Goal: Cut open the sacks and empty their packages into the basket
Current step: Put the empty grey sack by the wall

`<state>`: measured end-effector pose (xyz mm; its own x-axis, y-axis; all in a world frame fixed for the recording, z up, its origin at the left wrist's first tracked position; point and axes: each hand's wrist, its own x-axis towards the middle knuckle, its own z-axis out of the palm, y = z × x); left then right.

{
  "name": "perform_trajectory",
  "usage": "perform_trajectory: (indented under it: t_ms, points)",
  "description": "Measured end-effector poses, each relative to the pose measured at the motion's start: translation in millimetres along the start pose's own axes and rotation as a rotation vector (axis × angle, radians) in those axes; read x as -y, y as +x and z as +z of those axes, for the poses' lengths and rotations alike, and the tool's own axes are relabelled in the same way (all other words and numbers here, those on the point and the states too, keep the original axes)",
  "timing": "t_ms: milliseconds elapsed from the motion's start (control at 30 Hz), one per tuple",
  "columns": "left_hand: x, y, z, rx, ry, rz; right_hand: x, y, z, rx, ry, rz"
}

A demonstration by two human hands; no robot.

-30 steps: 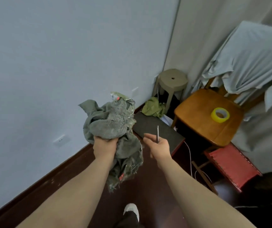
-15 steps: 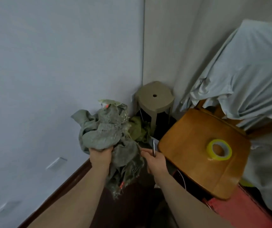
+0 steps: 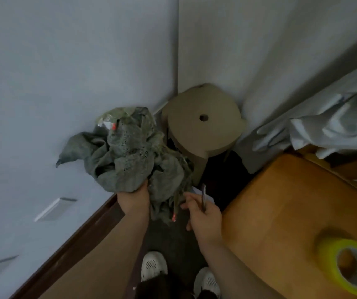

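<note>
Our left hand is closed tight around the bottom of the crumpled green sack, which bunches upward from the fist toward 12 o'clock, with a frayed tail hanging at 5 o'clock of the grip. Our right hand, at 3 o'clock of the left, clasps a slim cutter that points up. Its forefinger and thumb stretch toward that tail, though we cannot tell whether they touch it. The sack looks limp and flat, so we judge it already emptied. Over the last second our view has swung into the room's corner and the two hands have drawn closer together. The beige stool, which stood well off, is now just beyond the sack at 1 o'clock. We read this as carrying the spent sack to the corner to drop it, not as cutting. No basket and no packages are in view, so any further sack must lie elsewhere. At 3 o'clock of the right hand lies a wooden seat with a yellow tape roll at 4 o'clock. Pale cloth is draped at 2 o'clock, and our white shoes are at 6 o'clock.
</note>
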<state>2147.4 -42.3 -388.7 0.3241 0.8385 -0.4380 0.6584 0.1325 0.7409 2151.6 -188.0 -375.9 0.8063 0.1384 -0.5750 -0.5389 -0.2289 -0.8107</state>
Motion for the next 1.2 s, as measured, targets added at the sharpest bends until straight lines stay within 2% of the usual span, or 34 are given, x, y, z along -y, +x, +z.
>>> perform_trajectory:
  t_ms: [133,267,400,500,600,667,733,833,967,1067,1133,1200]
  points:
    - [46.3,68.1,53.7,0.018,0.097,0.074,-36.8,65.7,32.1,-0.042,-0.068,-0.15]
    - [86.6,115.7,97.4,0.074,0.195,0.024,-76.8,110.8,54.9,-0.009,-0.174,-0.279]
    - [135.0,161.2,131.3,0.107,0.282,0.021,-112.4,148.3,71.8,-0.057,-0.285,-0.497]
    - [166.1,180.6,141.0,0.2,0.457,0.026,-117.6,172.1,81.7,0.034,-0.362,-0.546]
    - [188.5,188.9,145.8,0.338,0.445,0.029,-123.3,203.1,93.0,0.265,-0.552,-0.415]
    - [195.7,194.4,145.7,0.538,0.512,0.111,-127.5,227.0,98.2,0.324,-0.733,-0.312]
    - [195.9,198.9,144.8,0.686,0.452,0.271,-129.0,249.7,98.8,0.301,-0.852,-0.252]
    - [198.8,211.7,146.8,0.691,0.519,0.589,-133.7,281.5,94.9,0.239,-0.958,-0.218]
    - [201.7,236.1,166.8,0.678,0.738,0.81,-151.7,316.6,92.8,0.107,-1.053,-0.183]
    - [203.2,249.6,188.7,0.743,0.963,0.792,-170.8,336.8,90.1,0.084,-1.119,-0.086]
    - [202.3,250.6,197.3,0.806,1.098,0.67,-176.8,343.5,90.7,0.118,-1.149,-0.017]
    - [198.5,244.5,197.2,0.825,1.119,0.568,-175.3,341.6,92.4,0.111,-1.129,-0.009]
